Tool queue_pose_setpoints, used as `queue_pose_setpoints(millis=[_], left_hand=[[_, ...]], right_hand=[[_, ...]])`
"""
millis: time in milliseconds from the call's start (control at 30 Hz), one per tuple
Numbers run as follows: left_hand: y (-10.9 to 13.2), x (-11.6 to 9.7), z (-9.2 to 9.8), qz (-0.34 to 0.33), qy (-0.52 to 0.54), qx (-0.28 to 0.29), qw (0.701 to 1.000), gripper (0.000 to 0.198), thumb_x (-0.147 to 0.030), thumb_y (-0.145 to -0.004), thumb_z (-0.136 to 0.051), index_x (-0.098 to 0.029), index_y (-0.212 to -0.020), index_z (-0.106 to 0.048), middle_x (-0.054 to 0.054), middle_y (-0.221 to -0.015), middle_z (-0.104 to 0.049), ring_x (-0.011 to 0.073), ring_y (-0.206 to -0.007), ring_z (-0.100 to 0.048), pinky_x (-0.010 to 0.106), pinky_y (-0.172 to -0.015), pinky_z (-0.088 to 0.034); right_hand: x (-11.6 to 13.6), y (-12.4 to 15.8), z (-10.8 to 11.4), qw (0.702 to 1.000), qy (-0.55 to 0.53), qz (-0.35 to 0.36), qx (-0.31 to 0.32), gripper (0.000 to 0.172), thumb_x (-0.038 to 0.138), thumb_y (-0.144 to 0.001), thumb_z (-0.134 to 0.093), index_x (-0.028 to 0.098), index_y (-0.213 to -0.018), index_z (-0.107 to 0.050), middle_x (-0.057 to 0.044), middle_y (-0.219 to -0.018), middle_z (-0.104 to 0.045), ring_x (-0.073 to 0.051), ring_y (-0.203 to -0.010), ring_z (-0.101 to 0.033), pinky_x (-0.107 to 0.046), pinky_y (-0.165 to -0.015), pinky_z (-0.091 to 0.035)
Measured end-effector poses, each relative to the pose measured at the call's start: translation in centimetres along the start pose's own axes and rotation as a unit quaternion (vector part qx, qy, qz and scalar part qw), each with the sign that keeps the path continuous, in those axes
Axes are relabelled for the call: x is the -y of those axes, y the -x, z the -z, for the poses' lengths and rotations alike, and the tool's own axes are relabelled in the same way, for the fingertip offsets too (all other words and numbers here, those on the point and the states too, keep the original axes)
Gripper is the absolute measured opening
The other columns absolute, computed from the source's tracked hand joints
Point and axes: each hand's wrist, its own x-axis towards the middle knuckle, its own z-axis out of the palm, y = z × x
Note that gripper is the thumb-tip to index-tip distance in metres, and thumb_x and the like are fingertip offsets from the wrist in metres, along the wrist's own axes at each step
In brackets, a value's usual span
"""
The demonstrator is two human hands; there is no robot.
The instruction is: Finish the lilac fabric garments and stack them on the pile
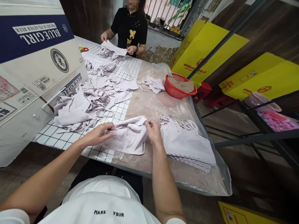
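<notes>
My left hand (pixel 100 133) pinches the left upper edge of a pale lilac cloth piece (pixel 129 138) lying flat at the table's near edge. My right hand (pixel 153 131) pinches the same piece at its right upper corner. Both hands are closed on the fabric. Just right of it lies a neat stack of the same cloth pieces (pixel 187 144) on clear plastic sheeting (pixel 158 105). A loose heap of cloth pieces (pixel 79 107) with elastic loops lies to the left.
A large beer carton (pixel 30 65) stands at the left on the grid-patterned table (pixel 56 137). A red basket (pixel 178 85) sits at the right edge. A person in black (pixel 129 28) handles cloth at the far end. Yellow boxes (pixel 205 46) and a dark rack (pixel 268 124) stand to the right.
</notes>
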Motion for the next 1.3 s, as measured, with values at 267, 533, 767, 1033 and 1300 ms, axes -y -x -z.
queue_pose_setpoints(millis=[267,533,767,1033,1300], left_hand=[[1.5,0.7,2.3,-0.003,0.235,0.004,0.972,0.032,-0.047,-0.088,-0.066,-0.016,-0.084,-0.058,0.008,-0.094,-0.063,0.0190,-0.087,-0.058,0.029,-0.075,-0.047],[0.4,-0.3,0.6,-0.018,0.273,0.010,0.962,0.033,-0.047,-0.087,-0.067,-0.016,-0.084,-0.057,0.007,-0.092,-0.062,0.0169,-0.086,-0.057,0.027,-0.077,-0.047],[-2.8,-3.3,1.9,-0.043,0.250,0.101,0.962,0.034,-0.047,-0.085,-0.069,-0.016,-0.083,-0.056,0.001,-0.079,-0.058,0.0124,-0.072,-0.053,0.024,-0.067,-0.044],[-4.8,-1.8,5.2,-0.020,0.368,-0.029,0.929,0.043,-0.048,-0.069,-0.079,-0.019,-0.075,-0.049,-0.003,-0.063,-0.053,0.0088,-0.053,-0.046,0.021,-0.050,-0.035],[-7.4,-3.8,4.8,0.001,0.169,0.261,0.950,0.047,-0.051,-0.079,-0.073,-0.016,-0.110,-0.066,-0.001,-0.069,-0.062,0.0118,-0.058,-0.056,0.022,-0.053,-0.043]], right_hand=[[0.0,4.1,4.5,0.965,0.219,0.015,-0.141,0.020,0.038,-0.082,-0.058,0.019,-0.088,-0.062,-0.010,-0.095,-0.063,-0.020,-0.073,-0.058,-0.036,-0.075,-0.048],[4.8,8.3,-1.0,0.990,0.039,0.108,0.086,0.025,0.039,-0.087,-0.062,0.020,-0.104,-0.063,-0.003,-0.086,-0.060,-0.015,-0.072,-0.057,-0.028,-0.067,-0.049],[7.1,5.9,-1.6,0.967,0.030,0.160,0.196,0.015,0.035,-0.081,-0.069,0.020,-0.081,-0.063,-0.002,-0.089,-0.055,-0.016,-0.083,-0.054,-0.029,-0.076,-0.046],[7.2,1.6,2.7,0.917,-0.059,0.095,0.382,0.031,0.045,-0.076,-0.072,0.017,-0.086,-0.064,0.001,-0.079,-0.058,-0.015,-0.075,-0.053,-0.025,-0.068,-0.043],[10.2,0.2,4.1,0.924,-0.022,0.146,0.354,0.023,0.040,-0.077,-0.072,0.018,-0.079,-0.066,0.001,-0.075,-0.060,-0.012,-0.069,-0.049,-0.024,-0.066,-0.042]])
